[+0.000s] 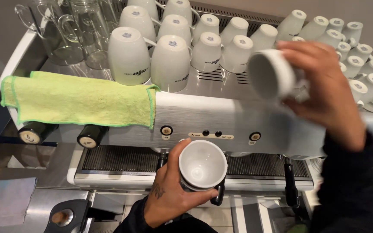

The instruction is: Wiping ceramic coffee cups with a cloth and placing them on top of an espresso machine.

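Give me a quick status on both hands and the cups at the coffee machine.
Left hand holds white cup upright below machine front. Right hand grips second white cup, tipped sideways, over machine top. Upturned cups crowd the top; green cloth at left.

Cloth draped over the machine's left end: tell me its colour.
The cloth is light yellow-green with a darker green edge; head view.

Labels on the espresso machine

Dark printed marks (135, 72) ring the upturned white cups; a pale oblong button label strip (211, 136) sits on the machine's silver front.
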